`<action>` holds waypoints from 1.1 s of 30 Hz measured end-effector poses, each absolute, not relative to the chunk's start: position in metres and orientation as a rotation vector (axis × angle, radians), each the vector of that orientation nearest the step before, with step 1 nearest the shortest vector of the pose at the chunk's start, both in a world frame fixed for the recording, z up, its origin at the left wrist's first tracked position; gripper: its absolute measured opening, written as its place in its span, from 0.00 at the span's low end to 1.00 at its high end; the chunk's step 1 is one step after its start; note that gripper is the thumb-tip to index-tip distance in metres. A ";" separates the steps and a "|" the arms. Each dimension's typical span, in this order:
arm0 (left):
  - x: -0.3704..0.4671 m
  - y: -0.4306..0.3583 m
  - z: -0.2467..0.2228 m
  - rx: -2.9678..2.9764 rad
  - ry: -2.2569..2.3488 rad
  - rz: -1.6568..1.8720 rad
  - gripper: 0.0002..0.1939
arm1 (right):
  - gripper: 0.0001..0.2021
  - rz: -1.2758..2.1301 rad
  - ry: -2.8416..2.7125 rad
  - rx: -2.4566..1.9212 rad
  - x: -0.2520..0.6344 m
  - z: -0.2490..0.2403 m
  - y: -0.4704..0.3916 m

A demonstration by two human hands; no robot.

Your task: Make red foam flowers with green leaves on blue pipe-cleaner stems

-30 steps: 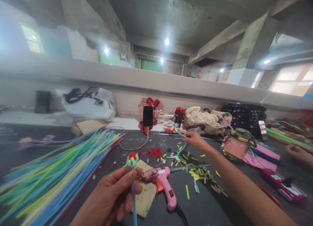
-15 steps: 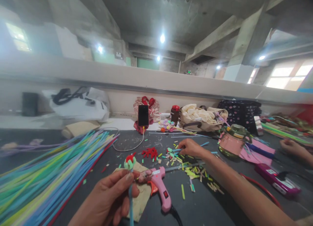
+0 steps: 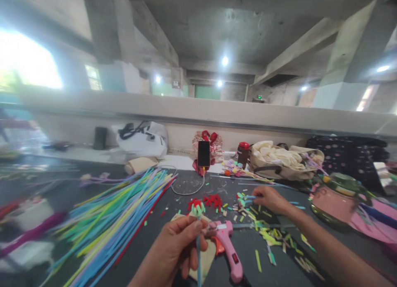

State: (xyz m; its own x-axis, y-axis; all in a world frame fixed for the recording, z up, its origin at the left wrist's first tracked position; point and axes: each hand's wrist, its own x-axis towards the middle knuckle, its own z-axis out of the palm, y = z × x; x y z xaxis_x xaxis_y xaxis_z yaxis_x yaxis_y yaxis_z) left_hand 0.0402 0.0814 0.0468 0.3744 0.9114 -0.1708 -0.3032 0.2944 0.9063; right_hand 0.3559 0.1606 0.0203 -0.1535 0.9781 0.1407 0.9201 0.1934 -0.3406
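Note:
Between thumb and fingers, my left hand (image 3: 178,247) pinches a blue stem topped by a small red and mint-green flower head (image 3: 197,207). Just right of it, a pink glue gun (image 3: 228,252) lies on the dark table, its nozzle end partly behind my fingers, over a beige sheet (image 3: 208,264). My right hand (image 3: 268,198) reaches across the table, its fingers closed at blue stems with mint-green and red tips (image 3: 242,199). Red fuzzy pieces (image 3: 213,201) lie between the hands. Short yellow, green and beige cuttings (image 3: 273,236) are scattered below my right hand.
A large bundle of coloured stems (image 3: 124,225) spreads at the left. Behind stand a phone (image 3: 204,154) with a cable, a red-capped bottle (image 3: 243,154), a cream cloth bag (image 3: 279,161) and a white bag (image 3: 142,140). A green and pink jar (image 3: 335,200) stands right.
The view has turned left, so everything sits further right in the frame. My left hand keeps the stem, and my right hand remains by the blue stems. The other person's hand at far right is out of view.

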 end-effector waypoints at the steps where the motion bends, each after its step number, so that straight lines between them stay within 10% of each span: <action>1: 0.039 0.083 0.046 0.915 0.794 0.940 0.10 | 0.02 0.239 -2.112 -1.759 0.356 0.026 0.161; 21: 0.012 0.054 0.076 0.897 0.655 1.177 0.08 | 0.11 1.463 -1.236 -0.764 0.166 0.083 0.053; 33: -0.022 0.014 0.085 0.963 0.700 1.537 0.15 | 0.15 1.300 -0.990 -0.594 0.086 0.067 0.015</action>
State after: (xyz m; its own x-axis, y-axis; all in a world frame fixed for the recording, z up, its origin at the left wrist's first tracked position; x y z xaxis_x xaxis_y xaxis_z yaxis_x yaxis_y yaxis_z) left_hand -0.0216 0.0136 0.0847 -0.0295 0.9796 0.1989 -0.4930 -0.1874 0.8496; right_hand 0.0858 0.0145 0.0670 -0.0305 0.9642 0.2633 -0.5098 0.2116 -0.8339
